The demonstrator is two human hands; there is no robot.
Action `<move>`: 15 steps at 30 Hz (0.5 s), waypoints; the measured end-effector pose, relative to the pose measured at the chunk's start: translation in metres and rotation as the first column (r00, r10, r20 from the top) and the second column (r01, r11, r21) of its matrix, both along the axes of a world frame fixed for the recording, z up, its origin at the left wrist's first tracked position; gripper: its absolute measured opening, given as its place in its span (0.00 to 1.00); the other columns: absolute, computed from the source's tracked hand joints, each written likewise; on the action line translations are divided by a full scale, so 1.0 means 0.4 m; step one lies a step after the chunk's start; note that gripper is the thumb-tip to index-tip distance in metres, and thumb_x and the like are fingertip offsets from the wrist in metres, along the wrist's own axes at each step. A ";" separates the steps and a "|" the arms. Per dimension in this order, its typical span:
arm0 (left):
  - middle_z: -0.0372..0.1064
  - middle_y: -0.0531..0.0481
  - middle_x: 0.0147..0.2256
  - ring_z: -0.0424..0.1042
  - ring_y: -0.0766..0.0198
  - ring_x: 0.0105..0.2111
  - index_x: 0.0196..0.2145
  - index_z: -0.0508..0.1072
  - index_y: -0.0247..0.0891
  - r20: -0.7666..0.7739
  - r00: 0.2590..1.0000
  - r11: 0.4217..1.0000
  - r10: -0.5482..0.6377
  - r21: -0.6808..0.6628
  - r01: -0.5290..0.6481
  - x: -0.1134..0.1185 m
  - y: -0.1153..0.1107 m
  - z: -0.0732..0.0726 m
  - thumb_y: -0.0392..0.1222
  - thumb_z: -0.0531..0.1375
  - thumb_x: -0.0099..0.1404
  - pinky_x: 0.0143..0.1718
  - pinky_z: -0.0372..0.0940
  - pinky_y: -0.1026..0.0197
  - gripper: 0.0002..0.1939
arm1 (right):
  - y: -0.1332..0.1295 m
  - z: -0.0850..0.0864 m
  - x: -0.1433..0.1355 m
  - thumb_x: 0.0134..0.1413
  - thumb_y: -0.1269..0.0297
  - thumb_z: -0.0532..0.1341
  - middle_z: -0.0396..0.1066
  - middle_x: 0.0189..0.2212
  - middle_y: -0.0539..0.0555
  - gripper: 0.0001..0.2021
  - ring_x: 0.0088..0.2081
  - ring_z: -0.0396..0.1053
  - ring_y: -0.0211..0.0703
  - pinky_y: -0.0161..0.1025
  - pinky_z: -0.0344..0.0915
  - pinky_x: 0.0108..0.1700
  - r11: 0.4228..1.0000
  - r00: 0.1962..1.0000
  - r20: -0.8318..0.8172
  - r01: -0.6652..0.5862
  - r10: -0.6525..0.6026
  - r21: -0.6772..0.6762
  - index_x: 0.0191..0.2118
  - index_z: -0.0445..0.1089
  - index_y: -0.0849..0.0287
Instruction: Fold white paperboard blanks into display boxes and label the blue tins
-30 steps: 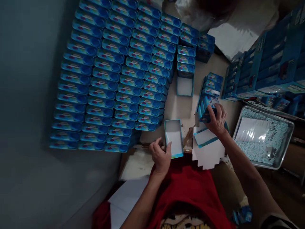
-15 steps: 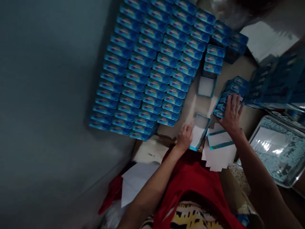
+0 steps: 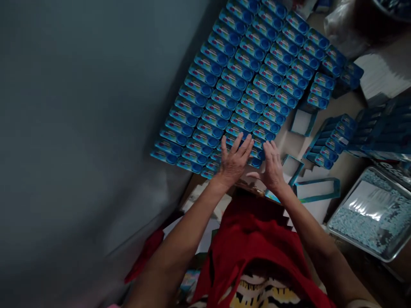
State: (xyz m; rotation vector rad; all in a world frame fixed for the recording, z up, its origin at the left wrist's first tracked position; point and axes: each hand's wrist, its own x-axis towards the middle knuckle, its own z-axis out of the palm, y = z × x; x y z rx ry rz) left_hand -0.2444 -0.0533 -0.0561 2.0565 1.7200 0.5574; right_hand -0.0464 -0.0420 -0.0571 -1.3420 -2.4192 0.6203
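Rows of small blue printed packs [image 3: 205, 87] stand packed together in a large block in the head view. Over the block's near edge lies my left hand [image 3: 235, 164], fingers spread and resting on the packs there. My right hand [image 3: 272, 169] is at the block's near right corner, fingers stretched and thumb apart, next to the end packs; whether it touches them I cannot tell. Just right of it are an open blue-edged box [image 3: 293, 164] and another blue-edged box [image 3: 316, 190] lying on white card sheets [image 3: 316, 209]. Neither hand grips anything visible.
A smaller group of blue packs [image 3: 332, 139] stands to the right, near an open box with a white inside [image 3: 302, 122]. Further right are a metal tray of pale blue bits [image 3: 349, 218] and more stacked blue packs [image 3: 380, 124]. A grey wall [image 3: 80, 128] borders the left.
My left hand has moved from the open box onto the pack block. My right hand has left the smaller pack group and come over beside the left. The view has shifted.
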 end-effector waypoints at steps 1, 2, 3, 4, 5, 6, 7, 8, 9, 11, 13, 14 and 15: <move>0.66 0.38 0.69 0.55 0.40 0.74 0.70 0.67 0.43 0.013 1.000 1.000 -0.010 -0.001 0.010 -0.001 0.004 -0.008 0.47 0.52 0.79 0.73 0.27 0.22 0.25 | -0.005 -0.017 -0.017 0.64 0.44 0.65 0.54 0.72 0.72 0.49 0.78 0.45 0.64 0.63 0.55 0.74 1.000 1.000 0.019 0.019 -0.018 -0.007 0.78 0.43 0.63; 0.66 0.38 0.69 0.54 0.40 0.74 0.70 0.67 0.44 0.021 1.000 1.000 -0.007 0.002 0.007 0.000 0.001 -0.015 0.47 0.53 0.79 0.72 0.25 0.21 0.25 | -0.009 -0.029 -0.029 0.64 0.46 0.66 0.55 0.72 0.71 0.47 0.77 0.46 0.65 0.63 0.55 0.74 0.999 0.998 0.055 0.044 -0.044 -0.003 0.78 0.46 0.61; 0.67 0.38 0.68 0.53 0.40 0.75 0.70 0.67 0.45 0.027 1.000 1.000 0.001 0.008 -0.002 0.001 -0.005 -0.021 0.48 0.53 0.79 0.72 0.24 0.21 0.25 | -0.013 -0.036 -0.038 0.64 0.50 0.66 0.56 0.72 0.70 0.43 0.77 0.48 0.65 0.63 0.55 0.73 0.997 0.992 0.102 0.075 -0.075 0.011 0.77 0.50 0.58; 0.67 0.38 0.68 0.53 0.40 0.75 0.69 0.68 0.46 0.031 0.999 1.000 0.004 0.014 -0.004 0.001 -0.013 -0.026 0.48 0.54 0.79 0.72 0.23 0.21 0.25 | -0.017 -0.038 -0.046 0.66 0.54 0.65 0.56 0.72 0.69 0.39 0.76 0.50 0.65 0.62 0.55 0.72 0.994 0.982 0.151 0.108 -0.112 0.033 0.77 0.53 0.56; 0.68 0.38 0.68 0.53 0.40 0.75 0.69 0.68 0.46 0.037 0.999 1.000 0.003 0.022 -0.003 0.000 -0.022 -0.030 0.48 0.54 0.79 0.72 0.22 0.21 0.24 | -0.021 -0.036 -0.054 0.67 0.58 0.63 0.56 0.72 0.69 0.36 0.75 0.52 0.65 0.62 0.56 0.71 0.989 0.970 0.195 0.138 -0.146 0.054 0.76 0.56 0.54; 0.68 0.38 0.67 0.53 0.40 0.75 0.69 0.69 0.46 0.043 0.999 1.000 0.002 0.030 -0.003 -0.003 -0.029 -0.033 0.48 0.54 0.79 0.73 0.23 0.21 0.24 | -0.026 -0.032 -0.062 0.67 0.61 0.62 0.56 0.72 0.68 0.34 0.74 0.53 0.65 0.61 0.56 0.69 0.984 0.957 0.232 0.162 -0.173 0.069 0.76 0.57 0.53; 0.68 0.38 0.67 0.53 0.40 0.75 0.68 0.70 0.47 0.048 0.999 0.999 0.005 0.038 -0.007 -0.008 -0.034 -0.036 0.48 0.55 0.78 0.73 0.23 0.22 0.23 | -0.030 -0.025 -0.070 0.67 0.63 0.61 0.56 0.72 0.68 0.34 0.73 0.54 0.66 0.61 0.57 0.68 0.982 0.947 0.261 0.174 -0.187 0.072 0.76 0.57 0.51; 0.68 0.37 0.67 0.53 0.40 0.75 0.67 0.71 0.47 0.052 0.999 0.999 0.010 0.047 -0.012 -0.013 -0.039 -0.037 0.47 0.55 0.78 0.73 0.24 0.22 0.23 | -0.035 -0.017 -0.079 0.66 0.64 0.60 0.56 0.72 0.67 0.34 0.72 0.55 0.66 0.61 0.57 0.67 0.982 0.940 0.285 0.177 -0.187 0.061 0.76 0.57 0.51; 0.68 0.37 0.67 0.53 0.39 0.75 0.66 0.73 0.46 0.054 0.998 0.998 0.014 0.057 -0.017 -0.019 -0.043 -0.037 0.47 0.57 0.77 0.74 0.25 0.23 0.22 | -0.039 -0.009 -0.088 0.66 0.64 0.60 0.56 0.72 0.67 0.35 0.72 0.54 0.67 0.61 0.56 0.67 0.984 0.935 0.305 0.175 -0.179 0.041 0.76 0.56 0.50; 0.68 0.36 0.66 0.53 0.38 0.75 0.63 0.74 0.45 0.056 0.998 0.995 0.019 0.096 -0.024 -0.030 -0.056 -0.030 0.46 0.59 0.76 0.74 0.30 0.23 0.21 | -0.044 0.006 -0.107 0.64 0.61 0.61 0.56 0.71 0.67 0.38 0.71 0.53 0.68 0.61 0.54 0.68 0.989 0.934 0.329 0.150 -0.139 -0.009 0.78 0.53 0.50; 0.69 0.36 0.64 0.56 0.39 0.73 0.61 0.75 0.44 0.072 0.996 0.983 0.050 0.173 -0.062 -0.032 -0.085 -0.015 0.44 0.62 0.74 0.74 0.42 0.26 0.19 | -0.038 0.014 -0.129 0.63 0.58 0.61 0.55 0.70 0.68 0.42 0.72 0.50 0.69 0.64 0.50 0.69 0.990 0.934 0.342 0.131 -0.103 -0.060 0.79 0.48 0.51; 0.70 0.36 0.62 0.60 0.40 0.71 0.59 0.76 0.44 0.090 0.992 0.969 0.086 0.225 -0.104 -0.027 -0.108 -0.004 0.42 0.63 0.73 0.72 0.49 0.30 0.18 | -0.030 0.016 -0.140 0.62 0.58 0.61 0.54 0.70 0.68 0.43 0.71 0.50 0.70 0.65 0.48 0.70 0.988 0.933 0.348 0.128 -0.093 -0.081 0.80 0.45 0.52; 0.72 0.37 0.59 0.64 0.43 0.69 0.58 0.76 0.44 0.115 0.985 0.950 0.128 0.271 -0.155 -0.017 -0.138 0.007 0.40 0.63 0.72 0.70 0.57 0.35 0.17 | -0.020 0.016 -0.149 0.61 0.59 0.61 0.53 0.70 0.68 0.45 0.71 0.50 0.70 0.66 0.47 0.71 0.986 0.930 0.356 0.133 -0.090 -0.097 0.80 0.43 0.52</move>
